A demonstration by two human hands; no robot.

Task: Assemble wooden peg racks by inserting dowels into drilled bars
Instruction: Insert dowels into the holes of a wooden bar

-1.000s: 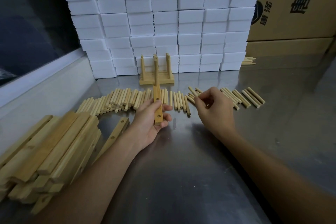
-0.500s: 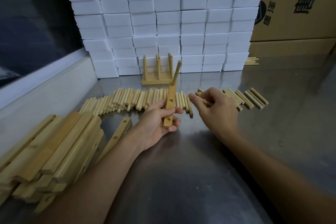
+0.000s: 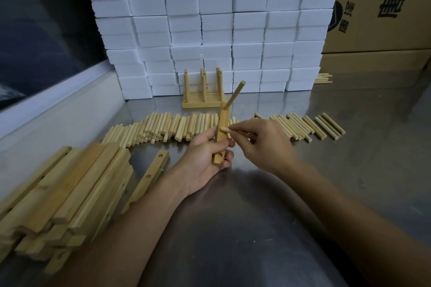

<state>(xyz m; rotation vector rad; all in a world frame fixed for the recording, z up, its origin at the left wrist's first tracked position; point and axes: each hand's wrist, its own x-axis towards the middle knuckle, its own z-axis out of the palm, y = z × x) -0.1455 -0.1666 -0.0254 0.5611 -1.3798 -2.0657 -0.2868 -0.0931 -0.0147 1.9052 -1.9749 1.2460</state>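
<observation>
Above the desk (image 3: 233,228) the left hand (image 3: 205,158) grips a bar (image 3: 221,137) held upright, long axis leaning away; fingers hide its lower face. The right hand (image 3: 261,140) pinches a short dowel (image 3: 225,129) crosswise at the middle hole. An upper dowel (image 3: 235,94) angles up-right. Behind lie loose dowels (image 3: 168,126) and a finished rack (image 3: 203,93)

Small workshop — stacked white boxes (image 3: 233,30), cartons (image 3: 382,7), steel bench (image 3: 349,182).
</observation>
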